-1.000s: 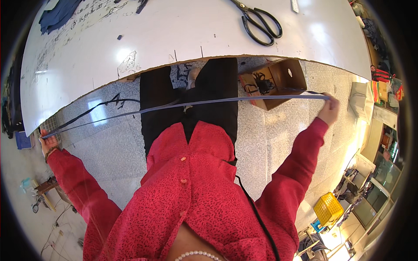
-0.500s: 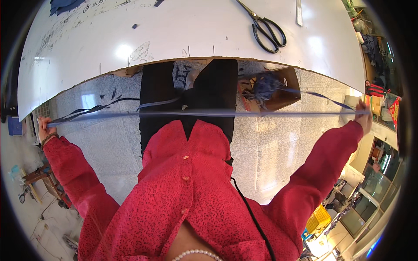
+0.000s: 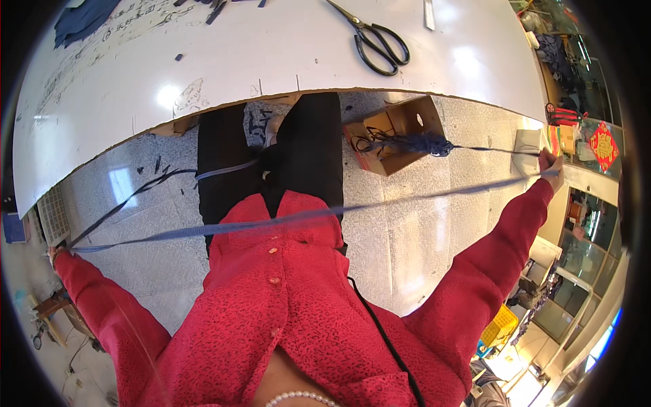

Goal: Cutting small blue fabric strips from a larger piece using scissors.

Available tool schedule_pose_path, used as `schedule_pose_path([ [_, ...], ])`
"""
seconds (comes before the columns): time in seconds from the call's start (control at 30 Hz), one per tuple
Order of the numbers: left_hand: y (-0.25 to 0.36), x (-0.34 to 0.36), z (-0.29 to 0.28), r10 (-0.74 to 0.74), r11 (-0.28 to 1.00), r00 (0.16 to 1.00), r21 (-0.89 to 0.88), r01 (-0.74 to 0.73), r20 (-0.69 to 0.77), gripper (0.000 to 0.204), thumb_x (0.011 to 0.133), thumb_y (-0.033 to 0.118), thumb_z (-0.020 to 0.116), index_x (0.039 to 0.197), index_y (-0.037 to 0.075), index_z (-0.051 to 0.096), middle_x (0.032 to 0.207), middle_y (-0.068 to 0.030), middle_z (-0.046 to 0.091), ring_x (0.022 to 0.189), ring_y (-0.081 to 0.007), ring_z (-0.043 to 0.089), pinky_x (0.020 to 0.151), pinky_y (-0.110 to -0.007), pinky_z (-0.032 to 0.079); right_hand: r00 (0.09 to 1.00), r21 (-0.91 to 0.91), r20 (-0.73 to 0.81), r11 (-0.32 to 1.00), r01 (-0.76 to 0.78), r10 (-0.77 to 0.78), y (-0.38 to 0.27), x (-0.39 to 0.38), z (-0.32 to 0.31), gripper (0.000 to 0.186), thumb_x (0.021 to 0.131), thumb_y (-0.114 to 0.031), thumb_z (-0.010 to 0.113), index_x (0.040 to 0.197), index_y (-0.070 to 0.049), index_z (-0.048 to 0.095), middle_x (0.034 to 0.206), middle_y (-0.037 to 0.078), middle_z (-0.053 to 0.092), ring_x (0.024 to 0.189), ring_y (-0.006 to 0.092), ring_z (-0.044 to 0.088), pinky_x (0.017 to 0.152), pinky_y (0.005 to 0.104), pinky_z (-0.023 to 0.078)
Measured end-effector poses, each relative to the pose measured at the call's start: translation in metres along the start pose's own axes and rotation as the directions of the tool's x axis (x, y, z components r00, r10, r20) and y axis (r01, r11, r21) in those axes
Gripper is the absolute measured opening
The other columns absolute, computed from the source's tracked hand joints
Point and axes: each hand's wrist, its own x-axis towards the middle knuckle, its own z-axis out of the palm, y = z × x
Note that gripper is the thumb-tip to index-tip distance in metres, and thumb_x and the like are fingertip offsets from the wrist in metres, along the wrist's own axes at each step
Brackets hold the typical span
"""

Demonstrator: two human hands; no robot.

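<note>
A long blue fabric strip (image 3: 196,231) stretches across the front of my body between my widely spread hands. My left hand (image 3: 55,254), low at the far left and partly hidden by its sleeve, is closed on one end of this span. From there another darker length runs back to my lap. Out at the far right, my right hand (image 3: 553,169) grips the other side of the span with fingers closed. A taut length leads from it to a tangled bundle of blue strips (image 3: 427,144), which hangs over an open cardboard box (image 3: 424,112) on the floor.
Ahead is a white table (image 3: 230,61) with a bent front edge. On it lie black-handled scissors (image 3: 383,49), a metal ruler (image 3: 429,13), dark blue fabric (image 3: 83,26) and scraps. A yellow basket (image 3: 500,325) stands at the lower right.
My left hand has moved nearer to me and lower, so the strip now slants. The length from my right hand has tightened, and the bundle is drawn out toward it. The view has shifted slightly.
</note>
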Motion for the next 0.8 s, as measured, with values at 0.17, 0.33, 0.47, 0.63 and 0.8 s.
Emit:
schedule_pose_path([
  [0.17, -0.009, -0.132, 0.065, 0.419, 0.877, 0.871, 0.134, -0.461, 0.257, 0.032, 0.09, 0.028, 0.06, 0.114, 0.007, 0.06, 0.093, -0.0039, 0.056, 0.072, -0.0136, 0.049, 0.059, -0.027, 0.039, 0.891, -0.058, 0.362, 0.947, 0.316, -0.275, -0.005, -0.127, 0.085, 0.045, 0.098, -0.033, 0.039, 0.106, 0.005, 0.061, 0.108, 0.016, 0.065, 0.101, 0.0226, 0.061, 0.087, 0.0354, 0.049],
  [0.33, -0.079, -0.478, 0.155, 0.162, 0.864, 0.45, 0.094, -0.495, 0.878, 0.023, 0.099, 0.028, 0.049, 0.089, 0.011, 0.062, 0.082, -0.0003, 0.064, 0.05, 0.0015, 0.033, 0.043, -0.017, 0.027, 0.519, 0.129, 0.827, 0.971, 0.2, -0.217, -0.018, -0.359, 0.18, 0.039, 0.102, -0.032, 0.037, 0.092, -0.005, 0.063, 0.092, 0.008, 0.066, 0.081, 0.019, 0.063, 0.07, 0.0287, 0.051],
  [0.47, -0.101, -0.674, 0.184, -0.24, 0.969, 0.202, 0.246, -0.006, 0.95, 0.013, 0.099, 0.015, 0.048, 0.095, 0.007, 0.057, 0.085, -0.006, 0.069, 0.045, 0.0023, 0.029, 0.039, -0.017, 0.021, 0.371, 0.332, 0.78, 0.835, 0.438, -0.504, -0.076, -0.468, 0.226, 0.006, 0.089, -0.008, 0.056, 0.09, -0.003, 0.059, 0.084, 0.012, 0.063, 0.076, 0.0294, 0.062, 0.067, 0.0341, 0.05],
  [0.63, -0.103, -0.7, 0.192, -0.451, 0.887, 0.109, 0.458, -0.058, 0.886, 0.013, 0.098, 0.015, 0.05, 0.091, 0.007, 0.058, 0.064, 0.0068, 0.054, 0.045, 0.0021, 0.031, 0.04, -0.016, 0.021, 0.45, 0.324, 0.739, 0.85, 0.416, -0.502, -0.088, -0.472, 0.224, 0.006, 0.086, -0.007, 0.06, 0.089, -0.002, 0.059, 0.082, 0.011, 0.061, 0.076, 0.03, 0.061, 0.067, 0.0347, 0.049],
  [0.8, -0.119, -0.695, 0.185, -0.515, 0.857, 0.091, 0.514, 0.034, 0.852, 0.015, 0.099, 0.017, 0.047, 0.09, 0.007, 0.056, 0.059, 0.0084, 0.046, 0.046, 0.0017, 0.032, 0.041, -0.016, 0.021, 0.376, 0.387, 0.739, 0.808, 0.444, -0.56, -0.086, -0.482, 0.233, 0.009, 0.085, -0.009, 0.062, 0.09, -0.002, 0.058, 0.084, 0.01, 0.061, 0.078, 0.0291, 0.06, 0.065, 0.034, 0.05],
])
